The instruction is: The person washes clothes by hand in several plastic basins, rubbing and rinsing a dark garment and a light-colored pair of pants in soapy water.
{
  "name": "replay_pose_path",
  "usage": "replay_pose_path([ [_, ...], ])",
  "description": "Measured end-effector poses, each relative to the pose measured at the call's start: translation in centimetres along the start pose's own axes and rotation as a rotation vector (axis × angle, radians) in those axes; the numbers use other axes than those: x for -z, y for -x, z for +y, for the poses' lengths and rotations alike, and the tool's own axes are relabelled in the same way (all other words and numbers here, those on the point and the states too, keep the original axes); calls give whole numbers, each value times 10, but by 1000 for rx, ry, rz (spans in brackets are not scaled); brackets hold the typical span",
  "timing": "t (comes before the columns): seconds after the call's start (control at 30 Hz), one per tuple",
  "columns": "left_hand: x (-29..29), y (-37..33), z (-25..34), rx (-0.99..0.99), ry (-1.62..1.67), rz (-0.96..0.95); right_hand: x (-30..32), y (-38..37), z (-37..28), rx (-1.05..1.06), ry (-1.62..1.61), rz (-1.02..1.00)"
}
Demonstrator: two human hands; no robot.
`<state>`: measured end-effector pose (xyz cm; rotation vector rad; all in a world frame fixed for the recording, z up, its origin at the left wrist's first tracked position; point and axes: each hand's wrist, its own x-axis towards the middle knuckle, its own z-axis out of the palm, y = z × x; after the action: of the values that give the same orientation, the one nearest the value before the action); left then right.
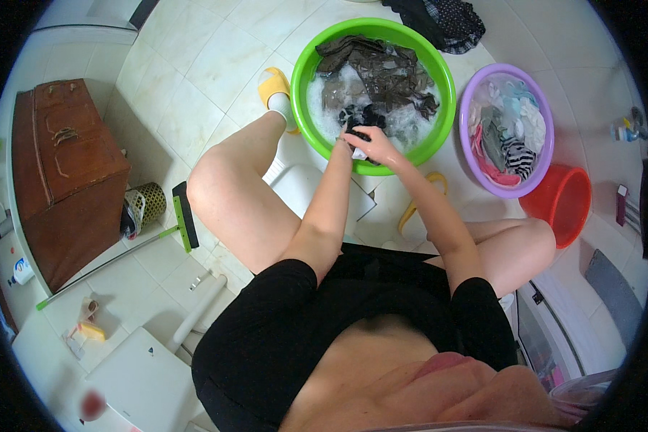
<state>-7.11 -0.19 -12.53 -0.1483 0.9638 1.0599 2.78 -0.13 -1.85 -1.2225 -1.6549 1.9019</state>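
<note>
One blk cloth (371, 114) in green tub (448, 93), nr edge

R hand (376, 147) has fingers bent onto the cloth, pinching it; L hand (344, 140) is right beside, fingers mostly hidden, so can't tell its grip. Suds (419, 128) & brown cloth (392, 68) lie btwn there & far rim. R side's tight: purple basin (464, 126) v. close, red bucket (580, 205) next to it. L side: tiled floor (201, 79) runs wide past yellow slipper (272, 83).

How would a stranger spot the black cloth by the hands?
Find the green basin on the tiled floor. At its near side, look by the right hand. The bunched black cloth there is darker than the brownish-grey garment beyond.
</note>
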Motion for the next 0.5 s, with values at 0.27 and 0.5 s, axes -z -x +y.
replay_pose_path([
  [0.27,-1,-7,-16,-5,-541,357,59,-33,96,-208,813,645],
  [0.5,20,-15,-26,-497,-1830,511,53,-31,154,-44,1003,106],
])
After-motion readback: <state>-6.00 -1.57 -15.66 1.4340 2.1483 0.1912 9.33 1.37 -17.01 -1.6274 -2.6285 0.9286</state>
